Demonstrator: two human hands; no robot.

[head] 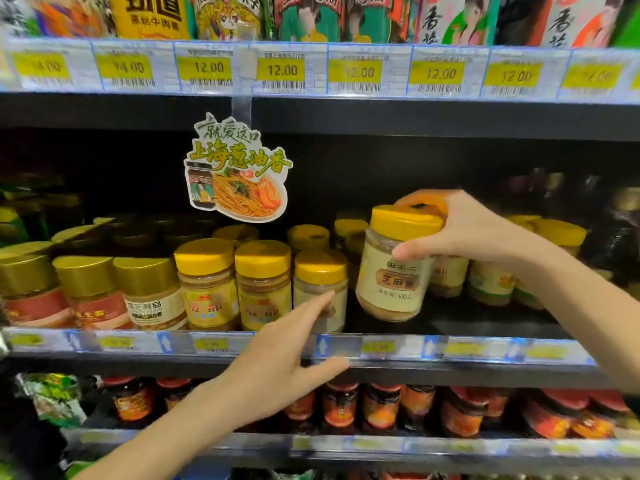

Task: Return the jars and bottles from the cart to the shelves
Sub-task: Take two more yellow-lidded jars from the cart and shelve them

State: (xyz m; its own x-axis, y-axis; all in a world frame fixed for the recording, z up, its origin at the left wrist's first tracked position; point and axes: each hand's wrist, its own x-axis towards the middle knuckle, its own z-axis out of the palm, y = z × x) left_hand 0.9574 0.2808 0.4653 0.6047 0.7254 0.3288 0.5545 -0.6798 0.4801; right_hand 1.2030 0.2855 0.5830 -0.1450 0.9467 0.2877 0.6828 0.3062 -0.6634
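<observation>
My right hand (460,230) grips a yellow-lidded jar of pale paste (391,271) by its lid and upper side. The jar hangs tilted just above a gap in the front row of the middle shelf (381,348). My left hand (287,355) reaches forward with straight fingers, its fingertips at the front of a similar yellow-lidded jar (322,289) standing left of the gap. It holds nothing. The cart is out of view.
Rows of yellow- and gold-lidded jars (207,282) fill the middle shelf on both sides of the gap. A noodle advert card (239,171) hangs from the upper shelf's price rail (311,69). Red-lidded dark jars (381,407) line the shelf below.
</observation>
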